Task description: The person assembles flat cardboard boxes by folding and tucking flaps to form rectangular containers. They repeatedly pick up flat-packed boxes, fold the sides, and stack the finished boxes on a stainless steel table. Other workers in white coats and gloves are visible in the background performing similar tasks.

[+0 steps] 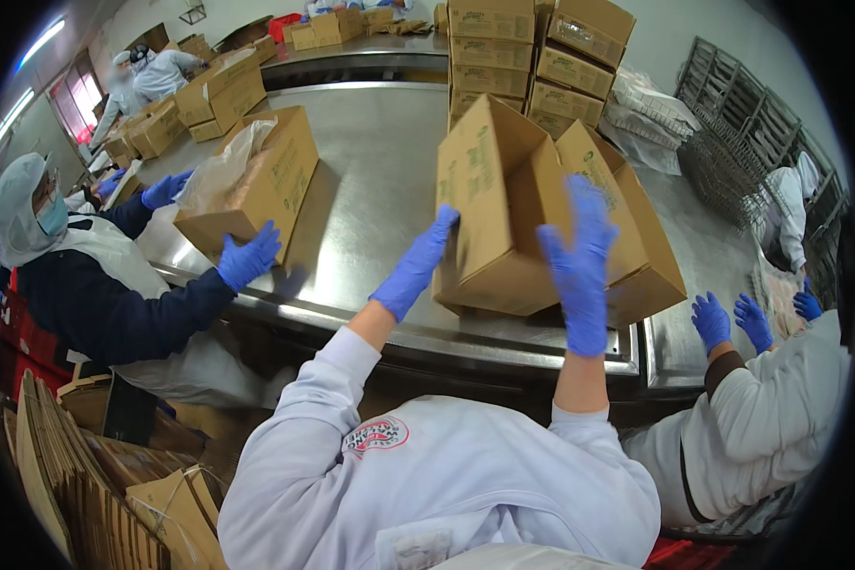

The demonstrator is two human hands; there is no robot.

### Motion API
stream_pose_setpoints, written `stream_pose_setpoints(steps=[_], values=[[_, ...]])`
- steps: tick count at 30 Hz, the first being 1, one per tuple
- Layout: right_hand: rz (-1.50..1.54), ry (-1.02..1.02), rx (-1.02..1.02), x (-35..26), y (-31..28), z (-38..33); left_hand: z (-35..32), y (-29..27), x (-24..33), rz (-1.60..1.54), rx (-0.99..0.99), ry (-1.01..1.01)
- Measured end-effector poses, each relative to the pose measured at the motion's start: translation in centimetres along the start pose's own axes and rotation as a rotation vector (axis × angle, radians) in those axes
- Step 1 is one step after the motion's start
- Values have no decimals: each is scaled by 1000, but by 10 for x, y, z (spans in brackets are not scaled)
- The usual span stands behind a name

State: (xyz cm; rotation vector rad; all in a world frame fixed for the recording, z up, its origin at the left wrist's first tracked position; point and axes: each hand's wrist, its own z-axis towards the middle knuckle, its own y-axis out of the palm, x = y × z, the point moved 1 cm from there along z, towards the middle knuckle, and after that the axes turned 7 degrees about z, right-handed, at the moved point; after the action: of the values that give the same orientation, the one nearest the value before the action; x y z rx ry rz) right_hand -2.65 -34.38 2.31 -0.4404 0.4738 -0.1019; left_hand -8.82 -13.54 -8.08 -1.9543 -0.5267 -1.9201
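Observation:
An open, unfilled cardboard box sits tilted on the steel table in front of me, its opening toward the right. My left hand, in a blue glove, lies along the box's left side with fingers stretched out, the fingertips touching the cardboard. My right hand, also gloved, is raised at the box's right side with fingers spread and slightly blurred; nothing is in it. I cannot tell whether it touches the box. Right behind it stands a second open cardboard box, close against the first.
On the left, a co-worker's hands hold a lined cardboard box on the steel table. Stacked boxes rise at the back. Another person's gloved hands are at right. Flattened cardboard stands lower left; wire racks far right.

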Motion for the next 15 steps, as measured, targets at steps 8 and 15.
stream_pose_setpoints(steps=[8,15], values=[[-204,293,-556,5,100,11,-10,-32,-45,317,9,-44],[296,-411,-418,-141,109,18,-112,-88,-64,56,246,-89]])
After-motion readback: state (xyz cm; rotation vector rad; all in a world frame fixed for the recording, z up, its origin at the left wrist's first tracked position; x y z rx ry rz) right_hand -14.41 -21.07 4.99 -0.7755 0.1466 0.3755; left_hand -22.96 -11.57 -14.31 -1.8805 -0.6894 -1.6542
